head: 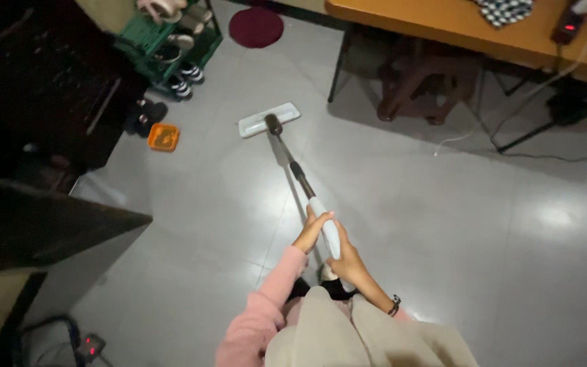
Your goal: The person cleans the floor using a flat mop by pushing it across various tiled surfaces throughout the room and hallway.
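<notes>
Glossy grey tiled floor point(443, 224), dim room: orange wooden table point(443, 24) top right, green plastic shoe rack point(151, 37) top left, small orange square container point(163, 137) on the tiles near it. Flat mop with white rectangular head point(270, 119) lies on the floor centre frame, its pole with white grip point(327, 228) slanting back to the person. Left hand point(310, 231) is curled around the grip higher up, right hand point(346, 261) closed on it just below; both touch the pole.
</notes>
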